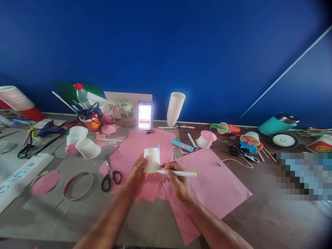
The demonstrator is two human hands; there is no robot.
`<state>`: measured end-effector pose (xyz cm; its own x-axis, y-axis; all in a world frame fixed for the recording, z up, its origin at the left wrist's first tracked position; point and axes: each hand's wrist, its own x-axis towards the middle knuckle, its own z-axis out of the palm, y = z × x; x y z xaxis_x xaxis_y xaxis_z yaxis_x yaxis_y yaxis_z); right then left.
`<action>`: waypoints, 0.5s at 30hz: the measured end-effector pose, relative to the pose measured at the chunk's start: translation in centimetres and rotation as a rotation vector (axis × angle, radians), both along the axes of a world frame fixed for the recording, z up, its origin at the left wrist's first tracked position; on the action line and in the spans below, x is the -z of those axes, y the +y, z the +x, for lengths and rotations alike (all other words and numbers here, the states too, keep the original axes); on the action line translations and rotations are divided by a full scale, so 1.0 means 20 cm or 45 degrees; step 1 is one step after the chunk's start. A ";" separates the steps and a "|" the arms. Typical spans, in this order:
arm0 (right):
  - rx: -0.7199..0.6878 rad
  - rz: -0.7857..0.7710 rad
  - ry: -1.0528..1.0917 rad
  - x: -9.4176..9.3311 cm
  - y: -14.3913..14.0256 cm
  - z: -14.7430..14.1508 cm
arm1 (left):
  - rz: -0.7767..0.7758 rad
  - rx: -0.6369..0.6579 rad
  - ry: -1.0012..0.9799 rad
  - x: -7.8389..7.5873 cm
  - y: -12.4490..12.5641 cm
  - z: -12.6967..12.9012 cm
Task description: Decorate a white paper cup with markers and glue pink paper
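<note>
My left hand [139, 173] grips a small white paper cup [152, 159] by its left side, with the thumb on the near wall. In my right hand [178, 181] a white marker [183, 173] with a yellow end is pinched like a pen. Its tip meets or nearly meets the cup's lower right edge; contact is too fine to tell. Beneath both hands lie overlapping sheets of pink paper [207, 183]. Black-handled scissors [111, 176] rest left of my left hand. A blue glue stick [182, 145] and a blue-capped marker [191, 139] lie beyond my right hand.
A tape roll [77, 186], white cups [88, 148] and a power strip [23, 180] occupy the left. A tall cup stack [176, 109], lit phone [144, 117] and glass jar [126, 114] stand by the blue wall. Rightward are a pink-topped cup [206, 139] and teal flask [278, 123].
</note>
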<state>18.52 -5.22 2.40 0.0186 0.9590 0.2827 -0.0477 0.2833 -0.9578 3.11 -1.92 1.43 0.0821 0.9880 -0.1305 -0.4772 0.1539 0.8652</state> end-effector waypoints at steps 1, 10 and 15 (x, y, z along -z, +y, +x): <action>0.012 0.011 -0.024 0.00 0.00 0.00 | -0.002 0.006 -0.017 0.00 0.00 0.00; 0.142 -0.004 0.135 0.00 0.01 -0.01 | -0.043 -0.011 -0.103 -0.04 -0.02 0.02; 0.249 0.069 0.037 -0.01 0.01 -0.02 | -0.080 -0.044 -0.192 -0.02 0.00 0.02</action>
<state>18.05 -5.08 2.53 0.2119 0.9196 0.3308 -0.0138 0.3413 -0.9399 3.42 -1.98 1.79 0.0713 0.9809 -0.1809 -0.6067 0.1866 0.7727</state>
